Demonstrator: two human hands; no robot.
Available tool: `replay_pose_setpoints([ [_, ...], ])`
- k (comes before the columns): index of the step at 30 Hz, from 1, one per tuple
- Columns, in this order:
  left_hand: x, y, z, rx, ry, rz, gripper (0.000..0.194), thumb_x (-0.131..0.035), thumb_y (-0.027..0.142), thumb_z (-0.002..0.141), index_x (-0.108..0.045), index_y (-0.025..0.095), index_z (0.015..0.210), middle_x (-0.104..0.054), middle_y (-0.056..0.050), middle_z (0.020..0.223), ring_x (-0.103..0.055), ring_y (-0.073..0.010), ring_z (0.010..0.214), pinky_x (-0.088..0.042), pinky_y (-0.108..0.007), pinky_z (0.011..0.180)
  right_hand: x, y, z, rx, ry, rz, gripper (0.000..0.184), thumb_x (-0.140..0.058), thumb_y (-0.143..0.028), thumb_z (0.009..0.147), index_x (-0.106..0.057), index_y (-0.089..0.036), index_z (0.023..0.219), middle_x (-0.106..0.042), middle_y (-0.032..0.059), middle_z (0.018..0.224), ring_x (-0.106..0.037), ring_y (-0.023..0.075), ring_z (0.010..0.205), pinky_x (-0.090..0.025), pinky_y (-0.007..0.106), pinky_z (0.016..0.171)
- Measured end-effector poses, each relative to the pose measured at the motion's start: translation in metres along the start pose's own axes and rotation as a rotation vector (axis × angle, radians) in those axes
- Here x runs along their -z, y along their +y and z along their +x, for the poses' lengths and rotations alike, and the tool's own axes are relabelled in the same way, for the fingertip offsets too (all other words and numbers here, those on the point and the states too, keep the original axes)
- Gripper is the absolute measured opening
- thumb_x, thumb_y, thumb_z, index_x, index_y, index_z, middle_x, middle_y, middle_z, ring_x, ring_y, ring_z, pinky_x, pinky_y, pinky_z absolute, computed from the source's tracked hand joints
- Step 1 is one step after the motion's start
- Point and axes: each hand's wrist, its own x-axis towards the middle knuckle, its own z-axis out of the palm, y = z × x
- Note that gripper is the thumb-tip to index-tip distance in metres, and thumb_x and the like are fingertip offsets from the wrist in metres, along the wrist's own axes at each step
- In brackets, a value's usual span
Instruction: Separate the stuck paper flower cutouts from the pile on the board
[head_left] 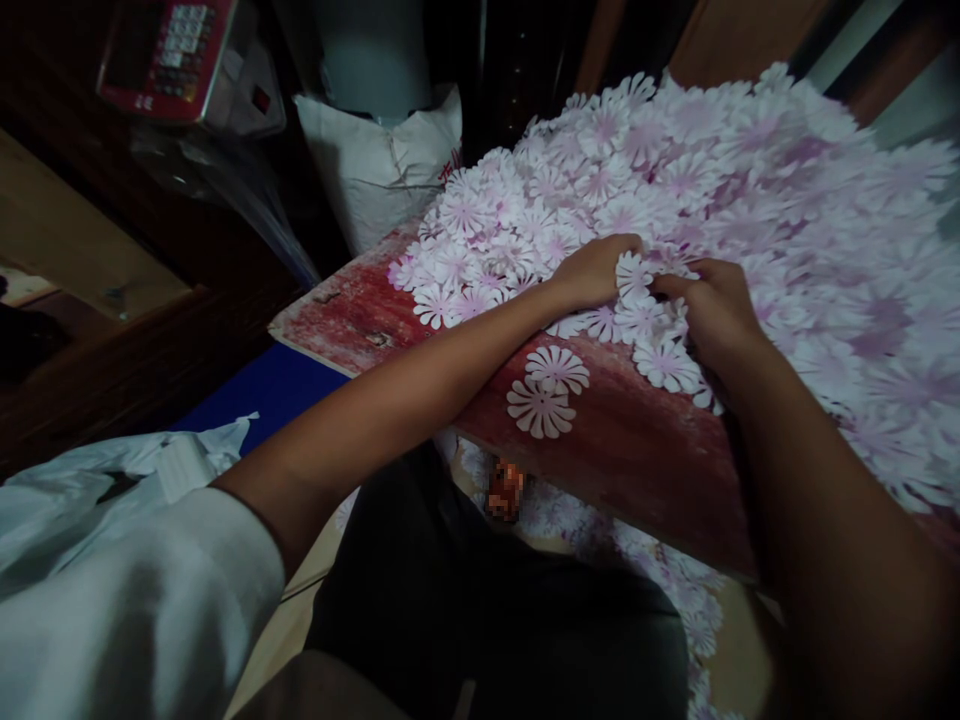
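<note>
Nearest, a white sleeve [127, 610] covers the left arm at lower left, and dark trousers [487, 620] fill the lower centre, with loose paper flowers [570, 515] scattered on a tan surface [285, 630] below them. At centre right, the left hand [596, 272] and right hand [716, 315] sit just apart at the near edge of a large heap of die-cut paper daisies [757, 170], white with pink centres. One daisy [634, 278] rises between them. The left hand curls over the flowers and the right bends its fingers down among them, but I can't tell if either is clamped on one. Two separate daisies [556, 368] lie on a worn red-painted board [622, 450] under the heap. The daisies look very light, thin and easily creased, so they're probably safest taken at the centre or scooped in soft handfuls, not pinched by the petals. Farther off, a white sack [375, 170] stands at upper centre, and a red keypad device [169, 60] sits at upper left
</note>
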Motion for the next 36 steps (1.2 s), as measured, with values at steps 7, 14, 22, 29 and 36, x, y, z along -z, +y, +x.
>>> replay_pose_setpoints([
  [7,0.0007,0.0012,0.0004,0.013,0.000,-0.016,0.022,-0.066,0.032,0.094,-0.073,0.020,0.111,-0.079,-0.009,0.130,-0.070,-0.0285,0.125,-0.052,-0.038,0.113,-0.0016,-0.0015,0.0021,-0.024,0.030,-0.003,0.024,-0.074,-0.031,0.059,-0.069,-0.018,0.078,-0.064,0.0027,0.069,-0.056,0.0183,0.063,-0.040,0.033,0.061],
  [14,0.0017,0.0026,-0.0013,0.011,-0.008,-0.011,0.027,-0.064,0.034,0.093,-0.074,0.019,0.113,-0.079,-0.010,0.128,-0.071,-0.0300,0.125,-0.053,-0.040,0.114,-0.0029,-0.0051,-0.0008,-0.039,0.033,-0.002,0.021,-0.074,-0.028,0.062,-0.068,-0.017,0.078,-0.063,0.0024,0.070,-0.055,0.0175,0.064,-0.039,0.033,0.061],
  [22,0.0014,0.0012,-0.0015,0.000,-0.006,-0.003,0.024,-0.064,0.037,0.093,-0.072,0.020,0.109,-0.079,-0.010,0.130,-0.071,-0.0293,0.126,-0.053,-0.038,0.112,-0.0020,-0.0033,-0.0001,-0.031,0.026,-0.029,0.021,-0.072,-0.030,0.061,-0.067,-0.018,0.078,-0.061,0.0015,0.068,-0.054,0.0173,0.062,-0.041,0.033,0.062],
  [29,-0.0001,-0.0009,0.0000,-0.003,0.003,-0.023,0.023,-0.065,0.036,0.092,-0.072,0.021,0.108,-0.080,-0.009,0.126,-0.071,-0.0292,0.124,-0.053,-0.040,0.113,-0.0012,-0.0009,0.0013,-0.027,0.015,-0.016,0.024,-0.073,-0.031,0.061,-0.068,-0.018,0.080,-0.063,0.0024,0.071,-0.056,0.0181,0.066,-0.041,0.033,0.062],
  [36,-0.0005,-0.0011,0.0007,-0.003,0.002,-0.013,0.025,-0.065,0.033,0.092,-0.072,0.019,0.112,-0.078,-0.010,0.129,-0.071,-0.0303,0.125,-0.053,-0.041,0.115,-0.0017,-0.0041,-0.0011,-0.025,0.021,0.019,0.023,-0.074,-0.029,0.060,-0.068,-0.017,0.079,-0.065,0.0023,0.071,-0.057,0.0181,0.065,-0.041,0.033,0.062],
])
